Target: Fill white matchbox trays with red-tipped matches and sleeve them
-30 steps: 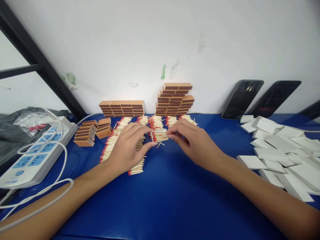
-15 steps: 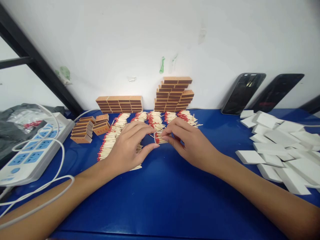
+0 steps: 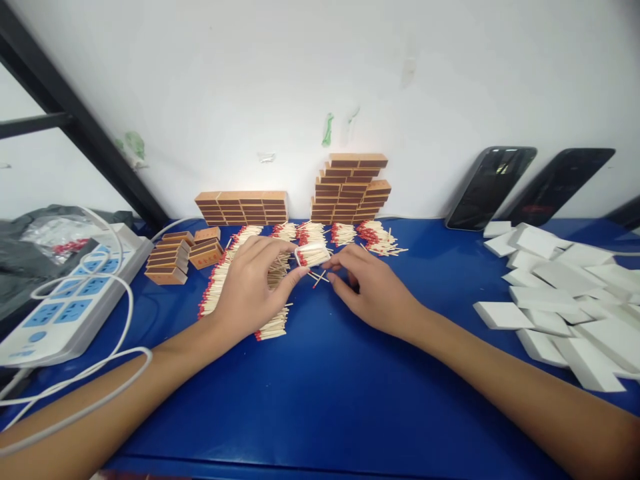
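Observation:
My left hand (image 3: 255, 280) grips the left end of a small white matchbox tray (image 3: 327, 257) between thumb and fingers. Red-headed matches (image 3: 311, 257) fill the tray, which is tilted a little. By the tray's right end is my right hand (image 3: 370, 283), thumb and forefinger slightly apart with nothing visible between them. A few loose matches (image 3: 319, 279) lie crossed on the blue tabletop just under the tray. Beside and partly behind my left hand spreads a long pile of matches (image 3: 215, 287). Smaller match heaps (image 3: 343, 233) line up beyond the tray.
Brown matchboxes stand against the wall in a low stack (image 3: 243, 208) and a taller stack (image 3: 350, 190). More matchbox sleeves (image 3: 167, 260) lie at left, near a power strip (image 3: 75, 300) with looping white cable. White empty-looking trays (image 3: 543, 297) heap at right, before two leaning phones (image 3: 493, 187).
The tray has risen and tipped so its matches show, while my right fingers have drawn back from the matches they were pinching. Loose matches now show beneath it. The view shifted slightly.

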`<state>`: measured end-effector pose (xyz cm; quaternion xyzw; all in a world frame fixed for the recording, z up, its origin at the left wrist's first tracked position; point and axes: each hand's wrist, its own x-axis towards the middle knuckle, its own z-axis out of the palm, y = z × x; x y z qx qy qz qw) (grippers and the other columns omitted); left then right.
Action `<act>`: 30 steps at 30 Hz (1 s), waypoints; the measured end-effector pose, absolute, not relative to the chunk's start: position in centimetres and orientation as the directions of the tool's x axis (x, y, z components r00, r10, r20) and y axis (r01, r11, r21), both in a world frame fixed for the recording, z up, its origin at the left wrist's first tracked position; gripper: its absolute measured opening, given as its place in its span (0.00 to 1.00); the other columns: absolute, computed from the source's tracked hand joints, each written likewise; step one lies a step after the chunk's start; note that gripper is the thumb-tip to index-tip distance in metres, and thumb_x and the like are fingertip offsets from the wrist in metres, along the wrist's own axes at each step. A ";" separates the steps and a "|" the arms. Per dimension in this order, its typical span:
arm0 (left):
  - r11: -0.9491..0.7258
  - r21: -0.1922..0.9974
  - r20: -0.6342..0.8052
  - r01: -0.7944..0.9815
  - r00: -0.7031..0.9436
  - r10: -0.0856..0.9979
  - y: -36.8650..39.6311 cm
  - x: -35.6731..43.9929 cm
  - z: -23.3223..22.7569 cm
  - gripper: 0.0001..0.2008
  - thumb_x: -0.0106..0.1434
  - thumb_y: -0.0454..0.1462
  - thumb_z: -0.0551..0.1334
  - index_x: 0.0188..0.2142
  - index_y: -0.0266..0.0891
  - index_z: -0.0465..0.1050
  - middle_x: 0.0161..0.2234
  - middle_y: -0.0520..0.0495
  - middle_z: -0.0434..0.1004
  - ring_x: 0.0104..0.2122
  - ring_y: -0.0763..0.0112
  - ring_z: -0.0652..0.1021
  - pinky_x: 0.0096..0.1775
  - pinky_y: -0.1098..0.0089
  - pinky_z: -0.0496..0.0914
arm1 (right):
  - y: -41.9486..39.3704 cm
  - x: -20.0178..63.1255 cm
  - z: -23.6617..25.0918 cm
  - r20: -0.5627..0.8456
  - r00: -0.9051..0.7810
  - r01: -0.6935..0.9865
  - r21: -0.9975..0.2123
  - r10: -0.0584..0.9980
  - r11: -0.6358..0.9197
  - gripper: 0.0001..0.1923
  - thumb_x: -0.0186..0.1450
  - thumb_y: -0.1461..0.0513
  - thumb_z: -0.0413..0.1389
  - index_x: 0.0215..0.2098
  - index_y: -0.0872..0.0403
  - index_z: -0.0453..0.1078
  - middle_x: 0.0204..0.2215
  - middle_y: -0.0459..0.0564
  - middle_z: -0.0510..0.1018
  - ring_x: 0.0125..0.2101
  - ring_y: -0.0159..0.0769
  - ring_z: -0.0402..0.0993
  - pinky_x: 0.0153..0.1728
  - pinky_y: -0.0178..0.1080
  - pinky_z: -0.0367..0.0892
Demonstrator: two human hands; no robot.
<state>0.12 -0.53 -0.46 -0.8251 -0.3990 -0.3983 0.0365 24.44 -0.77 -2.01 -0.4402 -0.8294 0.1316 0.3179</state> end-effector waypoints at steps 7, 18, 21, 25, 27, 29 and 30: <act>-0.661 0.249 0.703 0.708 0.338 0.626 -0.5 0.3 -0.6 0.12 0.71 0.43 0.68 0.49 0.40 0.77 0.46 0.45 0.83 0.48 0.59 0.80 0.54 0.57 0.72 | -0.7 22.5 -2.5 0.319 -0.263 0.821 -0.422 0.911 0.385 0.15 0.70 0.50 0.61 0.39 0.53 0.71 0.42 0.54 0.79 0.38 0.45 0.77 0.37 0.46 0.68; -0.685 0.197 0.714 0.702 0.376 0.591 -0.5 0.2 -0.1 0.12 0.71 0.43 0.68 0.49 0.40 0.77 0.45 0.45 0.84 0.46 0.59 0.80 0.51 0.59 0.72 | 0.4 25.8 -1.7 0.275 -0.523 0.644 -0.493 0.807 0.585 0.12 0.74 0.66 0.52 0.50 0.51 0.74 0.45 0.53 0.76 0.39 0.38 0.75 0.41 0.42 0.68; -0.689 0.205 0.706 0.695 0.383 0.596 -0.6 0.2 -0.2 0.12 0.71 0.44 0.68 0.49 0.40 0.77 0.46 0.45 0.84 0.47 0.59 0.79 0.52 0.58 0.72 | 0.9 26.4 -1.3 0.243 -0.608 0.595 -0.491 0.756 0.636 0.09 0.74 0.65 0.54 0.47 0.51 0.75 0.43 0.51 0.74 0.37 0.36 0.73 0.39 0.41 0.68; -0.693 0.207 0.710 0.691 0.382 0.592 -0.6 0.2 -0.2 0.12 0.71 0.44 0.68 0.49 0.40 0.77 0.46 0.45 0.83 0.47 0.59 0.79 0.53 0.58 0.72 | 0.7 26.5 -0.8 0.169 -0.584 0.658 -0.475 0.794 0.585 0.07 0.74 0.63 0.54 0.38 0.52 0.72 0.40 0.50 0.75 0.36 0.37 0.73 0.38 0.41 0.67; -0.694 0.210 0.709 0.689 0.382 0.593 -0.7 0.2 -0.1 0.12 0.71 0.43 0.69 0.49 0.39 0.77 0.45 0.44 0.83 0.47 0.59 0.80 0.53 0.58 0.72 | 0.4 26.2 -0.7 0.165 -0.547 0.684 -0.477 0.821 0.552 0.06 0.74 0.64 0.55 0.37 0.52 0.72 0.38 0.50 0.76 0.37 0.38 0.74 0.38 0.41 0.67; -0.701 0.209 0.711 0.682 0.385 0.588 -0.7 0.2 -0.1 0.12 0.70 0.42 0.69 0.49 0.39 0.77 0.46 0.44 0.84 0.47 0.59 0.80 0.52 0.58 0.72 | 0.0 25.7 -0.9 0.183 -0.510 0.695 -0.489 0.841 0.528 0.06 0.74 0.63 0.56 0.37 0.52 0.71 0.37 0.49 0.76 0.36 0.38 0.74 0.38 0.41 0.67; -0.703 0.207 0.713 0.680 0.387 0.585 -0.7 0.2 -0.1 0.12 0.70 0.42 0.69 0.49 0.38 0.77 0.46 0.44 0.84 0.47 0.59 0.80 0.52 0.58 0.72 | -0.2 25.5 -1.1 0.193 -0.491 0.704 -0.487 0.850 0.517 0.06 0.74 0.61 0.57 0.38 0.52 0.71 0.37 0.49 0.76 0.36 0.38 0.74 0.37 0.41 0.66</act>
